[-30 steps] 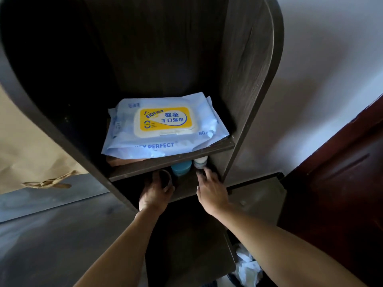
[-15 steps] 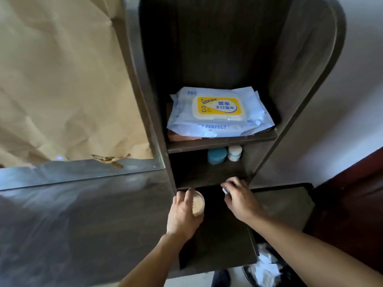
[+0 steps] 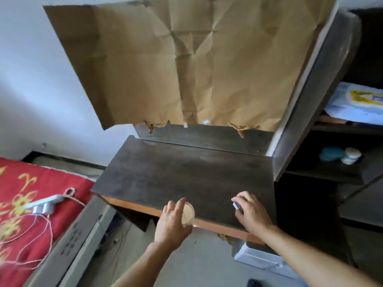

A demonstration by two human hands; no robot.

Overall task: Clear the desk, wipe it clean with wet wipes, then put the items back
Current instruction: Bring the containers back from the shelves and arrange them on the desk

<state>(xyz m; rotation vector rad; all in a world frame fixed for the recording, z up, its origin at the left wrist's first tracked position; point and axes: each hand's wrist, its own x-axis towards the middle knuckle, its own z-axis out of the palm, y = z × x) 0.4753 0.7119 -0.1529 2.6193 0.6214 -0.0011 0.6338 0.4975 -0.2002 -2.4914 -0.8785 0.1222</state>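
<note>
Carried from shelves (image 3: 323,175) to desk (image 3: 186,179) front edge: beige-filled jar (image 3: 188,212) gripped in left hand (image 3: 172,222), small dark object (image 3: 236,205) clasped in right hand (image 3: 252,213).

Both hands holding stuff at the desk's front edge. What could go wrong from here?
1. The left hand holds the round jar right over the front edge of the desk; set down there, it could tip off onto the floor.
2. I cannot tell whether the jar has a lid; if it is open, its beige contents might spill on the desk.
3. The right hand curls round a small item that is mostly hidden; a loose grip might drop it.
</note>
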